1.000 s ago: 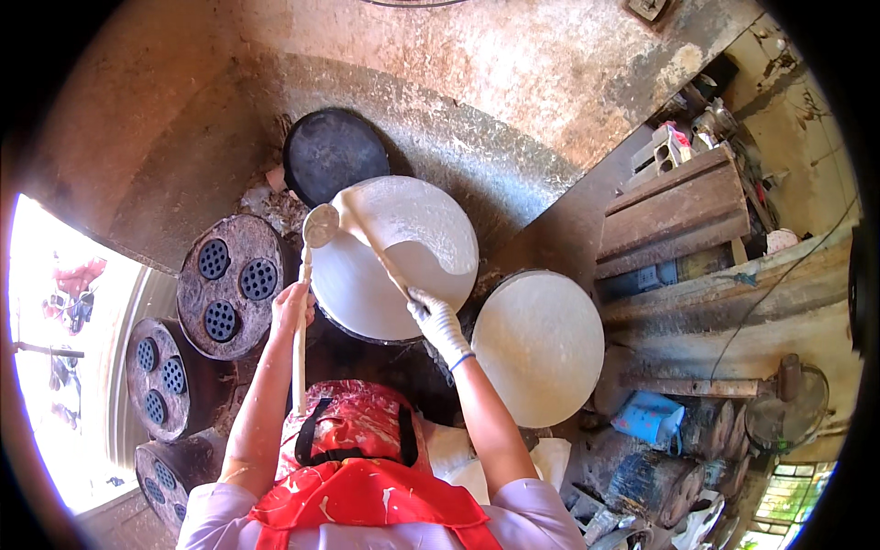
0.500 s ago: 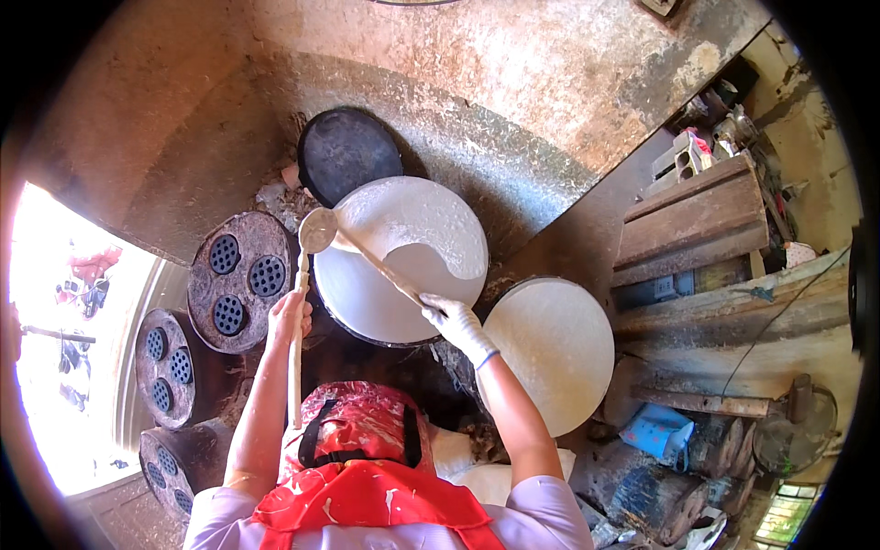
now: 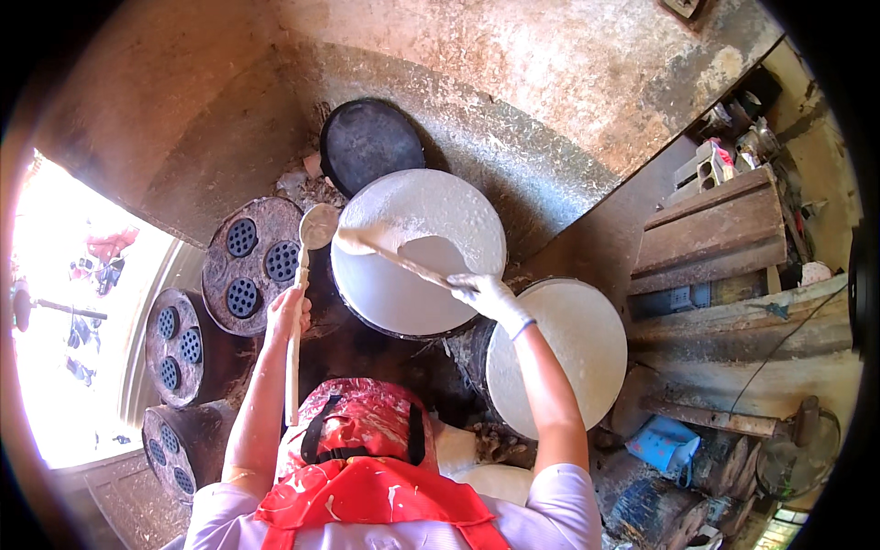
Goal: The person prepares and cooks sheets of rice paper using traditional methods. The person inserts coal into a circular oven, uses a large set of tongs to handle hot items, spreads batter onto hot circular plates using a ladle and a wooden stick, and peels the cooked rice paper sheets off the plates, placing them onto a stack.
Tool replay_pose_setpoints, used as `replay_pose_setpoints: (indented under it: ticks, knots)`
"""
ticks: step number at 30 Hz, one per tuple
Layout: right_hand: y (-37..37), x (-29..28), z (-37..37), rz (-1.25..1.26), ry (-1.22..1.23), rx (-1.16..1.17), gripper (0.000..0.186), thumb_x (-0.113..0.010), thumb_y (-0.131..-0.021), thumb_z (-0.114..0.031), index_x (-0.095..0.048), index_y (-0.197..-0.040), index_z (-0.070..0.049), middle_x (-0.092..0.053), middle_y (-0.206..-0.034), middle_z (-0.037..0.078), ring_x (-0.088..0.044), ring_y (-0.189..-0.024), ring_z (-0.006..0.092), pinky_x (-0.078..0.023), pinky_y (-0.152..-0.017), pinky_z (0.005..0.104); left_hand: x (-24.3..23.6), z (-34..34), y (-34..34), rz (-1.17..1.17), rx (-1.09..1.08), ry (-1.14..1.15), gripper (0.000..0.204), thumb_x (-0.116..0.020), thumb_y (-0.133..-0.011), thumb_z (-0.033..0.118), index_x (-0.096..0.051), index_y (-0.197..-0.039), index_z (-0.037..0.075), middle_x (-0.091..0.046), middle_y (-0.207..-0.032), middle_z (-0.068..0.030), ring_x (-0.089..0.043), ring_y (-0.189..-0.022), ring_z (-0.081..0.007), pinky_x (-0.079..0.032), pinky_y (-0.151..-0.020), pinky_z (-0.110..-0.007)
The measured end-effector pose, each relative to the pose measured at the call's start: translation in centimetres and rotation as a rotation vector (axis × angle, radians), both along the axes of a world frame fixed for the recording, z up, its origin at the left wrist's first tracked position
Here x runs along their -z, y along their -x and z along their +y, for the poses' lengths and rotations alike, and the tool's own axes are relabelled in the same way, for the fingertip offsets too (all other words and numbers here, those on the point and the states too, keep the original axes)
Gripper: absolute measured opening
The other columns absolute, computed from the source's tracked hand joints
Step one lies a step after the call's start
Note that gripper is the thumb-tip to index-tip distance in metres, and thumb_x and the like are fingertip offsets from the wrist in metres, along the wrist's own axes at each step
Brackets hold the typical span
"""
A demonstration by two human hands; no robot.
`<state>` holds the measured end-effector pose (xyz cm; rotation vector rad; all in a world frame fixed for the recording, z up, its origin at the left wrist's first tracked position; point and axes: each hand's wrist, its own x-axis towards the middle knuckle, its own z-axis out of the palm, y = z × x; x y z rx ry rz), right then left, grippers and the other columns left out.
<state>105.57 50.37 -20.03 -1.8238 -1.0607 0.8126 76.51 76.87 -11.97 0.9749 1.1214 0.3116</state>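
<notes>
My left hand is closed around the handle of a long-handled ladle. Its round, pale-smeared bowl is at the left rim of a large white round pan. My right hand, in a white glove, grips a wooden stick over the pan's right side. The stick's far end, which looks broader, meets the pale layer at the pan's left; its exact shape is unclear. A pale coating covers much of the pan, with a smooth grey patch near the middle.
A second white round pan stands to the right. A black round lid leans at the back wall. Drum stoves with perforated briquettes line the left. Wooden boards and a blue container are at the right.
My right hand has moved right and slightly away from me, so the stick lies flatter across the pan. My left hand keeps the ladle nearly where it was. The whole view has shifted slightly.
</notes>
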Motion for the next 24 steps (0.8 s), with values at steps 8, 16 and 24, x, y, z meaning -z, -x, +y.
replay_pose_setpoints:
  ticks: [8,16,24]
  knots:
    - [-1.0,1.2,1.8,0.449,-0.159,0.231,0.016,-0.062,-0.083,-0.008,-0.065,-0.098,-0.004,-0.064,-0.092,0.001,-0.057,-0.081,0.0083,-0.047,-0.074,0.0232,0.7,1.0,-0.9,0.018,0.021,-0.071,0.026,-0.053,-0.085,0.029,-0.055,-0.097,0.006,-0.049,-0.062,-0.0024,-0.042,-0.04,-0.0071,-0.035,-0.035,-0.02]
    - [2.6,-0.7,-3.4,0.091,-0.089,0.35,0.031,-0.063,-0.082,-0.015,-0.059,-0.11,-0.001,-0.063,-0.105,0.013,-0.059,-0.1,0.019,-0.044,-0.088,0.0295,2.2,1.4,1.3,0.044,0.106,-0.119,0.029,-0.055,-0.085,0.03,-0.054,-0.101,0.006,-0.05,-0.063,-0.0028,-0.044,-0.042,-0.0086,-0.036,-0.036,-0.021]
    - [9.1,-0.6,-6.3,0.13,0.019,0.201,0.029,-0.063,-0.082,-0.014,-0.06,-0.108,0.0,-0.064,-0.103,0.01,-0.06,-0.094,0.02,-0.046,-0.085,0.0297,0.1,-0.6,5.2,0.124,0.251,-0.167,0.024,-0.055,-0.085,0.024,-0.056,-0.097,0.003,-0.05,-0.061,-0.002,-0.044,-0.043,-0.0086,-0.036,-0.038,-0.022]
